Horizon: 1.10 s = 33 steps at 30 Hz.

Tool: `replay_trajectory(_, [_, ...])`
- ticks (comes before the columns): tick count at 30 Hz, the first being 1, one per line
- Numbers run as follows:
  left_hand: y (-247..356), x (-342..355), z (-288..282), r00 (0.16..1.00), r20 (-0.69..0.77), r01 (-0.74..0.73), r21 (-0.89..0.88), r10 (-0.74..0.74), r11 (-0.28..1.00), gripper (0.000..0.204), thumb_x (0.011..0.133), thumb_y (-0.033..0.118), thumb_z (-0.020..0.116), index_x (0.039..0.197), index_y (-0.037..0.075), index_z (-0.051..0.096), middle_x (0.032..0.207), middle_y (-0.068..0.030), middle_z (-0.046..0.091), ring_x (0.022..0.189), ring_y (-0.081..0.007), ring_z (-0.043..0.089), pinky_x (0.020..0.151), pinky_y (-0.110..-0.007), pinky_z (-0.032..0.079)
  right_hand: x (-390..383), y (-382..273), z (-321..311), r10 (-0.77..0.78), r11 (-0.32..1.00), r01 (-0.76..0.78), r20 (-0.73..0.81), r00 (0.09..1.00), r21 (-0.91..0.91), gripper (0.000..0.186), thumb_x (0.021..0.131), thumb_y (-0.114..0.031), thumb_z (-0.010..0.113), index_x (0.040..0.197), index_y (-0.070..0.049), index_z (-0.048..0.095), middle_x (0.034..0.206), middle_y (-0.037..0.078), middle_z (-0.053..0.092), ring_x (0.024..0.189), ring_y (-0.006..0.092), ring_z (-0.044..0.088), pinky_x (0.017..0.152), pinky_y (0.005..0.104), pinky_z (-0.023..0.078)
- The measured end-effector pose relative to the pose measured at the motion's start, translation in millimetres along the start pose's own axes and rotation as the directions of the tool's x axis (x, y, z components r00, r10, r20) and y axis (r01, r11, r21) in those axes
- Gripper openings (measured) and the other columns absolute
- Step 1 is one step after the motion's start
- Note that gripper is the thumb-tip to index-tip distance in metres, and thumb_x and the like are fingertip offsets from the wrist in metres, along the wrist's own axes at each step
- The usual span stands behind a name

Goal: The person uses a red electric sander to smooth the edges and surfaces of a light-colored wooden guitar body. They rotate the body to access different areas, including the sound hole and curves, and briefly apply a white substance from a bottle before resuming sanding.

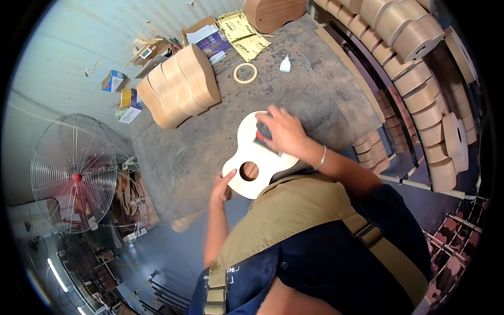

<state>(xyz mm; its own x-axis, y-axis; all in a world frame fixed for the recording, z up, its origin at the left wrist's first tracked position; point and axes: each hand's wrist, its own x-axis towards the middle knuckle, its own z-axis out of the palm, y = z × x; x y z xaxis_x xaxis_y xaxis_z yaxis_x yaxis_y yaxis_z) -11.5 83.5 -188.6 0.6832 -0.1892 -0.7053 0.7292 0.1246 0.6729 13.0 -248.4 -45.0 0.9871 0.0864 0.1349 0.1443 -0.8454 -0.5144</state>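
Observation:
A small guitar body (247, 142) with a pale wooden top and a round sound hole lies at the table's near edge, against my apron. My left hand (221, 188) grips its rim at the end near the sound hole, thumb on top and fingers underneath. On the wider end, my right hand (286, 132) is closed around a black and red sanding block (263, 132), which is pressed to the pale top. That hand and the tool are slightly blurred, and the fingers partly hide the tool.
Several stacked guitar bodies (181, 84) stand on the worn table (173, 163) at the left. Beyond lie a tape ring (245, 73), a small white bottle (285, 64) and yellow sheets (244, 34). Racked bodies (420, 84) line the right; a large fan (76, 173) stands left.

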Motion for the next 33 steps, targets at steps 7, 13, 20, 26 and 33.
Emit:
replay_trajectory(7, [24, 12, -4, 0.992, 0.107, 0.043, 0.244, -0.071, 0.969, 0.069, 0.087, 0.029, 0.092, 0.139, -0.005, 0.063, 0.131, -0.0157, 0.073, 0.119, -0.0255, 0.07, 0.104, -0.04, 0.056, -53, 20, -26, 0.184, 0.983, -0.18, -0.113, 0.976, 0.045, 0.056, 0.08, -0.021, 0.088, 0.131, -0.019, 0.066, 0.117, 0.011, 0.06, 0.107, 0.0375, 0.065, 0.087, 0.0476, 0.056])
replay_trajectory(13, [76, 43, 43, 0.969, 0.111, 0.129, 0.529, -0.22, 0.838, 0.078, 0.083, 0.039, 0.094, 0.14, -0.006, 0.063, 0.133, -0.0173, 0.071, 0.118, -0.0256, 0.07, 0.103, -0.04, 0.056, -91, 91, -60, 0.338, 0.941, -0.331, -0.286, 0.897, 0.073, 0.074, 0.075, -0.02, 0.093, 0.141, -0.014, 0.061, 0.121, 0.015, 0.064, 0.112, 0.0375, 0.066, 0.093, 0.0475, 0.056])
replay_trajectory(20, [144, -32, 80, 0.778, 0.383, -0.493, 0.863, 0.498, 0.107, 0.083, 0.06, 0.037, 0.102, 0.128, 0.003, 0.07, 0.12, -0.0148, 0.069, 0.114, -0.0349, 0.067, 0.099, -0.046, 0.052, -203, 144, -51, 0.543, 0.839, -0.463, -0.489, 0.682, 0.285, 0.072, 0.08, -0.025, 0.095, 0.139, -0.006, 0.058, 0.108, 0.009, 0.069, 0.092, 0.0236, 0.068, 0.081, 0.0385, 0.058])
replay_trajectory(26, [166, -74, 66, 0.779, 0.419, -0.351, 0.908, 0.467, -0.229, 0.099, 0.058, 0.033, 0.102, 0.141, 0.006, 0.057, 0.127, -0.0167, 0.063, 0.124, -0.0392, 0.058, 0.106, -0.053, 0.042, -211, 101, -62, 0.863, 0.394, -0.487, -0.132, 0.488, 0.78, 0.063, 0.087, -0.021, 0.092, 0.138, -0.01, 0.057, 0.1, 0.001, 0.068, 0.059, 0.0056, 0.054, 0.047, 0.0236, 0.042])
replay_trajectory(33, [168, -56, 166, 0.496, 0.706, -0.709, 0.665, 0.506, -0.234, 0.098, 0.067, 0.035, 0.097, 0.148, 0.002, 0.052, 0.122, -0.0201, 0.061, 0.118, -0.0418, 0.061, 0.102, -0.05, 0.048, -201, 82, -44, 0.748, 0.501, -0.275, -0.25, 0.614, 0.821, 0.067, 0.085, -0.012, 0.092, 0.142, -0.007, 0.057, 0.115, 0.003, 0.067, 0.096, 0.01, 0.066, 0.083, 0.0262, 0.056])
